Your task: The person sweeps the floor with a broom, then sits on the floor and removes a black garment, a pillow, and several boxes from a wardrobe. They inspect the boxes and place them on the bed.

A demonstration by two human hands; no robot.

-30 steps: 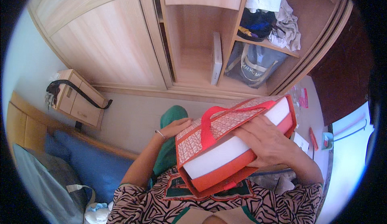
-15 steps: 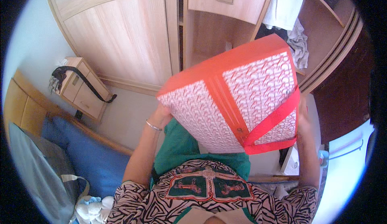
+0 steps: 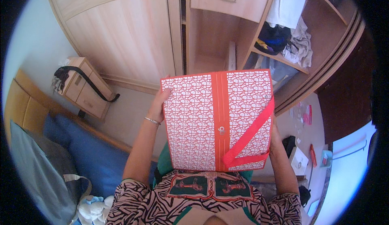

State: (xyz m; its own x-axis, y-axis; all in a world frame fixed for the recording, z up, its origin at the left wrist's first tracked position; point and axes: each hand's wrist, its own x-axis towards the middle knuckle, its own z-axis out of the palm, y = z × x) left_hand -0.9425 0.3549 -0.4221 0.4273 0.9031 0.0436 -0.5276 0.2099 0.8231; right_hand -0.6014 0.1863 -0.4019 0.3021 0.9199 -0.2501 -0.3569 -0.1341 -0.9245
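Observation:
A large flat gift box (image 3: 190, 123), white with a dense red pattern, is held up in front of my torso with its broad face toward me. An orange-red band (image 3: 221, 103) runs down its middle, and a bright red ribbon (image 3: 252, 130) loops from the right edge to the band's lower end. My left hand (image 3: 160, 100) grips the box's upper left edge, fingers partly on the face; a bracelet (image 3: 152, 121) circles that wrist. At the right edge, my right hand (image 3: 275, 135) supports the box, its fingers mostly hidden behind it.
Ahead stands a wooden wardrobe (image 3: 121, 42) with a drawer (image 3: 229, 0) and shelves of clothes (image 3: 298, 46). A bedside cabinet (image 3: 87, 87) with a black strap is at left, beside a bed with blue bedding (image 3: 97, 152). Small items and a white box (image 3: 298, 161) lie at right.
The box has turned from a tilt, which showed its red side, to squarely face me, and its top has come lower. My right hand has moved left with it.

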